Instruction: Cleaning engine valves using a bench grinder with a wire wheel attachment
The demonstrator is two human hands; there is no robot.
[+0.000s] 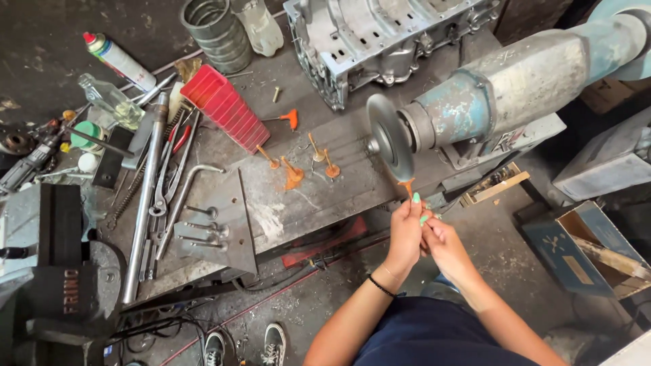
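Both my hands hold a rusty valve up to the wheel of the bench grinder.

Going from big to small: the bench grinder [515,88] fills the right of the workbench [319,196], its grey wheel [391,137] facing me edge-on, and a metal engine casing [380,41] sits behind it. A red ribbed tray [226,107] lies to the left, and four more rusty valves [302,165] stand near it on the bench. My left hand [405,234] and right hand [444,247] are closed together around the stem of the rusty valve [407,186], whose head sits just under the wheel's lower rim; I cannot tell whether they touch. As I judge it, my fingertips are close to the wheel, so a slip or a grab by the wheel could pull them in or throw the valve.
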